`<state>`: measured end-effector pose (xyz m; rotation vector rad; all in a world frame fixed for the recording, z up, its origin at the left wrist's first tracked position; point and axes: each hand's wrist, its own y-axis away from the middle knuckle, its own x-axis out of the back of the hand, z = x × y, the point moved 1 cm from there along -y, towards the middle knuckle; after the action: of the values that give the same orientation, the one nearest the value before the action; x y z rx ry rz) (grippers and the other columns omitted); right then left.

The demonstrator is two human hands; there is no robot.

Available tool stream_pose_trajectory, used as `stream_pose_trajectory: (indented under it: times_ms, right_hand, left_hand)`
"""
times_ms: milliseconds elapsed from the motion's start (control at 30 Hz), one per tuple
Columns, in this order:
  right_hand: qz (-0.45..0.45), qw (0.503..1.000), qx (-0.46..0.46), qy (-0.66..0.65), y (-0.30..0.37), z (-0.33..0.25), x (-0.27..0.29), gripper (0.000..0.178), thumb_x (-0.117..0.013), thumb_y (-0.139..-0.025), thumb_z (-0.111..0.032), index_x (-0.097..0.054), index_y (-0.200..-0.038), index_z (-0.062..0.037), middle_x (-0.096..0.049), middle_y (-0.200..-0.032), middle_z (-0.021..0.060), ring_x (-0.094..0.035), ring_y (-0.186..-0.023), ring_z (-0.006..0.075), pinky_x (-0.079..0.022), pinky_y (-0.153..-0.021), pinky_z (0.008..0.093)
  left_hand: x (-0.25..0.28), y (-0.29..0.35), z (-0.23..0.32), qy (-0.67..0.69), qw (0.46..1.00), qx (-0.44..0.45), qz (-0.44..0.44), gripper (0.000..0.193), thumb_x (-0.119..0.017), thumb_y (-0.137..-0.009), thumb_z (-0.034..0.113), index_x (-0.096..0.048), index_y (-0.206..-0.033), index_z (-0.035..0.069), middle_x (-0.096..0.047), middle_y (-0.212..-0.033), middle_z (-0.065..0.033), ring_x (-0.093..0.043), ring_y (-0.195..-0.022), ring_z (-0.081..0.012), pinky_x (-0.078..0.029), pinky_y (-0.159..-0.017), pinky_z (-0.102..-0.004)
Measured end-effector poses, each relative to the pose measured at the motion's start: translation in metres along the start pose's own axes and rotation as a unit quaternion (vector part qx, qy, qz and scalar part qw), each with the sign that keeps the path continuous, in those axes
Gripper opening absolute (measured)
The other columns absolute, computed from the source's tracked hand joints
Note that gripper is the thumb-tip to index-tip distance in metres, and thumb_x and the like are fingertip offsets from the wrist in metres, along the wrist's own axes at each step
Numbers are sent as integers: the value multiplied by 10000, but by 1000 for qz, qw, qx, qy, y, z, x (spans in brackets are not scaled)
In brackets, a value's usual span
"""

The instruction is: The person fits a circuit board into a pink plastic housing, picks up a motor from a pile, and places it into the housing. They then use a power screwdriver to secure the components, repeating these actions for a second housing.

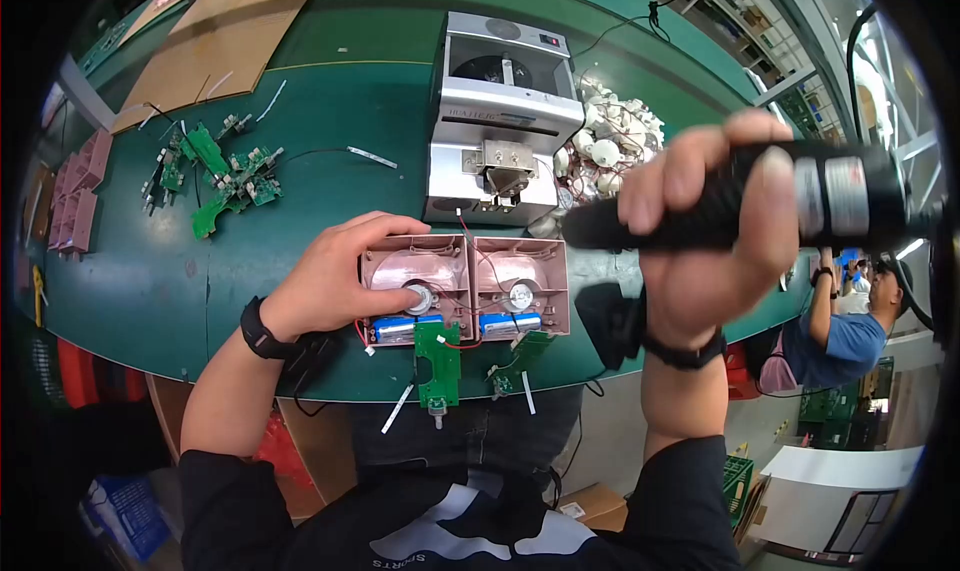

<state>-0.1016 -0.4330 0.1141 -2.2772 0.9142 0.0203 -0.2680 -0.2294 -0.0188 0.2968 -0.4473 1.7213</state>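
Note:
Two pink plastic housings (pixel 567 301) lie side by side near the table's front edge. Each has a blue cylindrical battery (pixel 510 324) and a round metal part (pixel 520 296) inside. My left hand (pixel 335 281) grips the left housing, its thumb pressing the round part there and its fingers over the back edge. A green circuit board (pixel 437 371) hangs over the front of that housing; a second board (pixel 522 356) leans at the right one. Raised at the right, my right hand (pixel 715 221) is wrapped round a black electric screwdriver (pixel 690 206); its tip is not distinguishable.
Behind the housings stands a silver benchtop machine (pixel 500 111). White wired parts (pixel 610 136) are heaped beside it. Several circuit boards (pixel 215 176) lie at the left, near more pink housings (pixel 80 196) and a cardboard sheet (pixel 220 36). Another person (pixel 845 316) is at the right.

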Motion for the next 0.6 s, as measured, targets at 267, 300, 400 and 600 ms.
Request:
stream_pose_trajectory:
  times_ms: [267,300,400,600]
  right_hand:
    - [-1,990,30,134,-43,44,-19,313,-545,-1033,-348,-578,-1054,-38,-600,-759,104,-579,-566,225,-503,-544,371]
    - [0,993,22,116,-39,41,-17,320,-541,-1034,-352,-577,-1067,-36,-596,-754,102,-575,-561,222,-500,-541,369]
    - [15,999,-20,42,-18,21,-9,355,-529,-1036,-379,-558,-1115,-33,-576,-739,91,-556,-545,208,-488,-528,363]
    - [12,996,-83,14,42,-25,-17,496,-721,-936,-376,-428,-1205,-80,-572,-766,99,-578,-581,233,-521,-574,385]
  left_hand:
    - [1,5,-1,18,1000,8,10,576,-846,-733,126,-641,-1259,9,-669,-1199,-131,-685,-1108,-272,-537,-997,-372]
    - [1,5,-2,13,1000,4,10,572,-845,-737,132,-643,-1257,8,-670,-1198,-132,-685,-1106,-271,-536,-995,-374]
    - [4,3,-6,-6,1000,-12,10,565,-844,-741,144,-646,-1253,10,-673,-1196,-131,-686,-1102,-272,-536,-992,-377]
    - [5,4,-4,-35,999,-13,11,560,-846,-742,168,-654,-1249,24,-680,-1193,-122,-689,-1089,-283,-537,-979,-382]
